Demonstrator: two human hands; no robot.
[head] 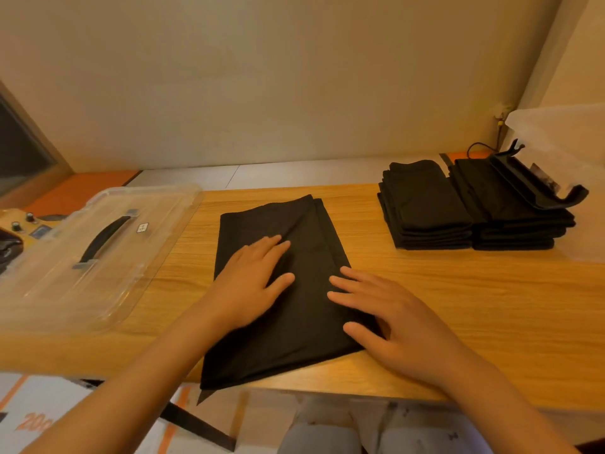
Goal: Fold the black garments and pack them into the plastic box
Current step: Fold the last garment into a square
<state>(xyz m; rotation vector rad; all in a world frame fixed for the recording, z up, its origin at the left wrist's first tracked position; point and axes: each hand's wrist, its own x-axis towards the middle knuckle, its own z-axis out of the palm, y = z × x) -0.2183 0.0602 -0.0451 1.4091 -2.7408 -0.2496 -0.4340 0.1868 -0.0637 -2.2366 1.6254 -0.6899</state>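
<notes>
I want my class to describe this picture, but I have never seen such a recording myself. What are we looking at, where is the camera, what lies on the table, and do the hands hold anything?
No machine here: a person works with bare hands, and the single camera sits on their head, looking down. The left hand and right hand lie flat, fingers straight, on a black garment spread on the wooden table; neither holds anything. Left lies a clear plastic lid with a black handle. Right stand two stacks of folded black garments.
</notes>
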